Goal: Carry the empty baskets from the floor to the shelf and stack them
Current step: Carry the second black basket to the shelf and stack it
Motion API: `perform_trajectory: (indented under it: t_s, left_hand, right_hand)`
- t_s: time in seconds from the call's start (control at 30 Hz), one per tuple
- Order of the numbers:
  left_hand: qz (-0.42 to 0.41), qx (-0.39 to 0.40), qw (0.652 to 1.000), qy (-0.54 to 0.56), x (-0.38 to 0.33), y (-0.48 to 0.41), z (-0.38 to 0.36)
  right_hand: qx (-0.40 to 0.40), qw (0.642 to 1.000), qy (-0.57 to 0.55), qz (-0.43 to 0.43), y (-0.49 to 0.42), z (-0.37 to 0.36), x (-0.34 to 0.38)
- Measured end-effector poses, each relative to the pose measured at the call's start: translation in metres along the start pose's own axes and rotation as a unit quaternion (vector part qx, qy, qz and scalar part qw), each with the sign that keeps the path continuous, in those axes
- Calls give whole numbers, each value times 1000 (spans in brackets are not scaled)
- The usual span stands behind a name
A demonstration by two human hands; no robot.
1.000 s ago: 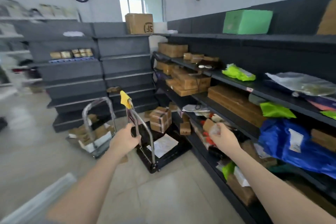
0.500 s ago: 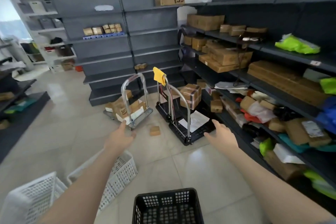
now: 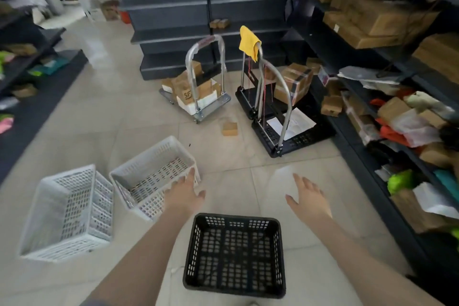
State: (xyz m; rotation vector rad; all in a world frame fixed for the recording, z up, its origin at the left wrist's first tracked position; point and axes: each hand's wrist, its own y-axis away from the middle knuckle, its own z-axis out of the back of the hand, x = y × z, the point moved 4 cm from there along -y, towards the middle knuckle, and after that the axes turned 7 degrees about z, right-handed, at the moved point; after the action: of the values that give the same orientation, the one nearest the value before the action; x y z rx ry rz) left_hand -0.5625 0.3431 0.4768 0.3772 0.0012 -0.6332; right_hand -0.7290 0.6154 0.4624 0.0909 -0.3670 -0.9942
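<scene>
Three empty baskets sit on the tiled floor in front of me. A black basket (image 3: 234, 256) is nearest, straight below. A white basket (image 3: 154, 175) lies to its upper left, and a second white basket (image 3: 67, 213) rests further left. My left hand (image 3: 185, 194) hovers open over the near right corner of the middle white basket, just beyond the black one. My right hand (image 3: 309, 200) is open above bare floor, to the upper right of the black basket. Neither hand holds anything.
Dark shelves (image 3: 372, 136) full of boxes and parcels run along the right. Two hand trolleys (image 3: 203, 97) (image 3: 280, 117) stand ahead, one with a yellow cloth (image 3: 248, 42) on its handle. A small box (image 3: 229, 128) lies on the floor. More dark shelving stands at the back and left.
My view has tilted down from the shelves to the floor, bringing the three baskets into sight. Both hands have dropped lower toward the baskets, still open.
</scene>
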Motion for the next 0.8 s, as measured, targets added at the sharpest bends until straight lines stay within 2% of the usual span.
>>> perform_trajectory:
  t_s: [0.2,0.4,0.6,0.8]
  left_hand:
    - [21,64,998,-7,11,-28,-97]
    - [-16,119,992,-29,12,-54,-204]
    - [-64,143,980,-120,42,-82,-322]
    - [16,152,985,-75,83,-120,-420]
  right_hand:
    - [75,994,-61,-59,-4,-94,-11]
    - [125,962,-140,-198,2,-199,-39]
    - [147,938,-166,-266,-8,-310,-67]
    - [167,934,-145,-279,-36,-419,-91]
